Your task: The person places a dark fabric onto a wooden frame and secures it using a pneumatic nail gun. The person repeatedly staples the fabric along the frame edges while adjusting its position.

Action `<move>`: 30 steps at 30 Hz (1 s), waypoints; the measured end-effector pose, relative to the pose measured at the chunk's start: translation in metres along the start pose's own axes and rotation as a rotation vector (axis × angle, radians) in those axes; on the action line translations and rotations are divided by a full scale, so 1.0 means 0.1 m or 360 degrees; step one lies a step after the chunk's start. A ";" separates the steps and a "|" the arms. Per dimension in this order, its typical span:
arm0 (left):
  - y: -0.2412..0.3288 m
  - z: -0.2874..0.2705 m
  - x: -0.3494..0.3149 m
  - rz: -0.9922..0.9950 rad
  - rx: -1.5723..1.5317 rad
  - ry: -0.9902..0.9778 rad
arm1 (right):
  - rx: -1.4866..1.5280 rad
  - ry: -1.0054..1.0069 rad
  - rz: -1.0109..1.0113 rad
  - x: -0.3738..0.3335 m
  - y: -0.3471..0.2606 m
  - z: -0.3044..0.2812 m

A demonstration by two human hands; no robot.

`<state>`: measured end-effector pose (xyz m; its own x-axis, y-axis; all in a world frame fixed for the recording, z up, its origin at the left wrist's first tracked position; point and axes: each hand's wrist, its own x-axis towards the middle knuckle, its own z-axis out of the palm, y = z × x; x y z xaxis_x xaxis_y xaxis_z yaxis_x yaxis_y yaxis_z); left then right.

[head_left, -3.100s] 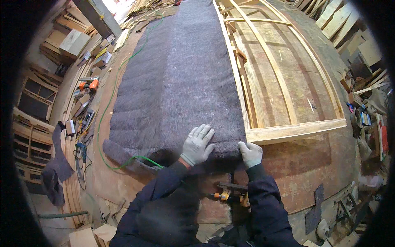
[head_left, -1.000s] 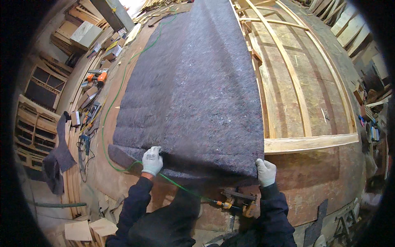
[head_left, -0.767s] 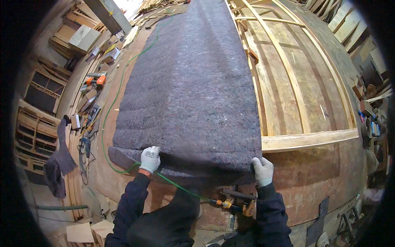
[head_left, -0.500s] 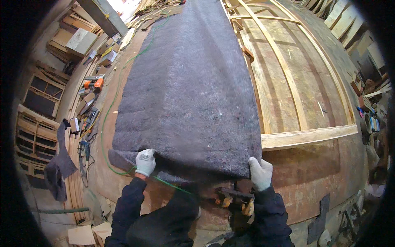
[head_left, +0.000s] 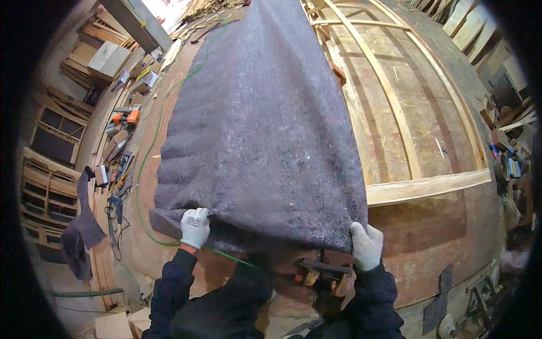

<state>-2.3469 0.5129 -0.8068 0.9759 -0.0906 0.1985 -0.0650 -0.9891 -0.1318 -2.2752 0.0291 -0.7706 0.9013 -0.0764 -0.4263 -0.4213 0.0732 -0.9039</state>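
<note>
A long sheet of dark grey felt [head_left: 265, 135] stretches away from me, its right part lying over the left side of a wooden frame [head_left: 429, 187]. My left hand [head_left: 195, 227], in a pale work glove, is closed on the near edge, where the cloth bunches and folds over. At the near right corner my right hand [head_left: 367, 245], gloved the same way, grips the felt too. The near edge between my hands is lifted and sags a little. Below it, close to my legs, sits a dark tool with orange-yellow parts [head_left: 322, 274], partly hidden by my arm.
A green hose [head_left: 148, 221] curves along the felt's left side and passes under its near edge. Further left lie an orange power tool [head_left: 129, 117], a corded drill-like tool [head_left: 117, 208], wood strips [head_left: 101, 243] and a felt scrap [head_left: 82, 237]. A post [head_left: 137, 25] stands at the far left.
Both hands still hold the felt. My right hand has moved slightly right and down, drawing the corner further over the frame; my left has shifted slightly left and down.
</note>
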 end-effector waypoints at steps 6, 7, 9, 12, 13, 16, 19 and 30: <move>-0.07 -0.03 -0.07 -0.0063 -0.0032 0.0128 | -0.0106 -0.0196 -0.0300 -0.39 -0.98 0.23; -0.05 -0.04 -0.07 -0.0059 -0.0039 0.0137 | -0.0084 -0.0224 -0.0407 -0.43 -1.11 0.27; -0.01 -0.07 -0.05 -0.0058 -0.0133 0.0143 | -0.0341 -0.0331 -0.0489 -0.52 -1.32 0.18; 0.04 -0.11 -0.01 -0.0014 -0.0153 0.0109 | -0.0306 -0.0228 -0.0664 -0.48 -1.25 0.11; 0.05 -0.12 0.00 0.0018 -0.0151 0.0123 | -0.0190 -0.0113 -0.0568 -0.45 -1.14 0.09; 0.06 -0.09 0.04 0.0014 -0.0136 0.0006 | -0.0021 0.0117 -0.0088 -0.16 -0.63 -0.01; 0.01 -0.02 0.08 0.0027 -0.0074 -0.0103 | -0.0215 0.0137 -0.0010 0.12 0.02 0.04; -0.04 0.31 -0.08 0.0036 -0.0054 -0.0037 | -0.0221 0.0096 -0.0007 0.04 0.14 -0.01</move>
<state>-2.3477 0.5213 -0.8378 0.9787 -0.1104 0.1734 -0.0936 -0.9903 -0.1026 -2.2772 0.0288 -0.7850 0.8974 -0.1363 -0.4196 -0.4307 -0.0650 -0.9001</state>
